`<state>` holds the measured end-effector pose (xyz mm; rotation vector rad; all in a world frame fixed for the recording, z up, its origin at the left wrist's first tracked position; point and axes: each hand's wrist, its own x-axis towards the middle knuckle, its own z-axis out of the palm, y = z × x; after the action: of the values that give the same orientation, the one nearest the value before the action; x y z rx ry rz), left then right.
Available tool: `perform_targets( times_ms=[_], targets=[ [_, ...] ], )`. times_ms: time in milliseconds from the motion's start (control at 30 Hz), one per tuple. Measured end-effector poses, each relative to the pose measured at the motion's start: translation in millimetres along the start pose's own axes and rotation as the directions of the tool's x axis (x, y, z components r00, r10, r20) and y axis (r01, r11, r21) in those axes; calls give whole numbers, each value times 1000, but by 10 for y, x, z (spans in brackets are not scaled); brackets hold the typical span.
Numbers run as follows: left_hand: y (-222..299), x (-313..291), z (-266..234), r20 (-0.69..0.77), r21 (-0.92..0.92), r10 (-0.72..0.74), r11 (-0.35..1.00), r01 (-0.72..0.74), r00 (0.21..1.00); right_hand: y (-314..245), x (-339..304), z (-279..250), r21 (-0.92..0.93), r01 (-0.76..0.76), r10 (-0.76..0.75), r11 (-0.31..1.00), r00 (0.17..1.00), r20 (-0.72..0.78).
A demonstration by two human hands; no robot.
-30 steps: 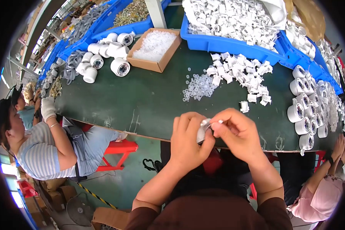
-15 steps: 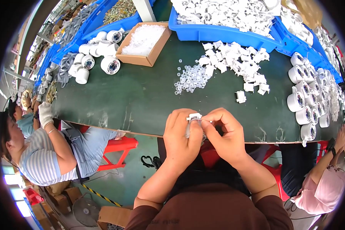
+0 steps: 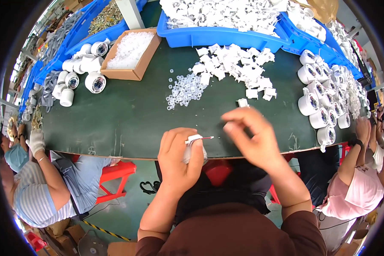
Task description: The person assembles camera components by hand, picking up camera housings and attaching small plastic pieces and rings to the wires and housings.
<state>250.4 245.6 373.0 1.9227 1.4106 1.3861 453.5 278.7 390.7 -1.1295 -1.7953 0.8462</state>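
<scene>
At the near edge of the green table my left hand [image 3: 178, 158] is closed around a small white plastic housing [image 3: 193, 139]. A thin wire [image 3: 206, 138], reddish toward its tip, sticks out of it to the right; the palm hides most of the piece. Off to the right, my right hand [image 3: 254, 135] is raised over the table, thumb and fingers apart and a little blurred, with nothing seen in it. Just beyond its fingers lies a single white plastic clip-like piece [image 3: 242, 103]. Farther off is a heap of similar pieces [image 3: 239, 64], beside a pile of small translucent rings [image 3: 187, 89].
A cardboard box [image 3: 132, 73] of translucent bits stands back left, near white round units [image 3: 95, 82]. More such units [image 3: 316, 102] are stacked at right. A blue bin [image 3: 226, 39] of white parts lines the back. Co-workers sit on both sides, one with a white glove [image 3: 36, 141].
My right hand has let go of the wire and moved right, away from my left hand, its fingers opening. My left hand keeps the housing. The whole view has shifted, with the table sliding left.
</scene>
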Motion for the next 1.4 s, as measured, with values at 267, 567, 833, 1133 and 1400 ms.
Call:
perform_targets(
  times_ms=[267, 567, 833, 1133, 1400],
  targets=[
    [88, 36, 37, 30, 38, 16, 999, -17, 999, 291, 260, -209, -697, 89, -177, 712, 983, -55],
    [185, 19, -65, 428, -628, -509, 428, 650, 747, -84, 90, 24, 480, -202, 138, 854, 977, 164],
    [98, -67, -57, 372, -600, -454, 548, 583, 810, -197, 18, 56, 95, -73, 50, 993, 974, 220],
    [14, -37, 16, -111, 20, -111, 993, 113, 988, -160, -106, 260, 542, -274, 192, 795, 960, 204],
    [73, -7, 0, -67, 89, -92, 991, 98, 993, -212, -109, 581, 481, -112, 113, 870, 993, 26]
  ],
)
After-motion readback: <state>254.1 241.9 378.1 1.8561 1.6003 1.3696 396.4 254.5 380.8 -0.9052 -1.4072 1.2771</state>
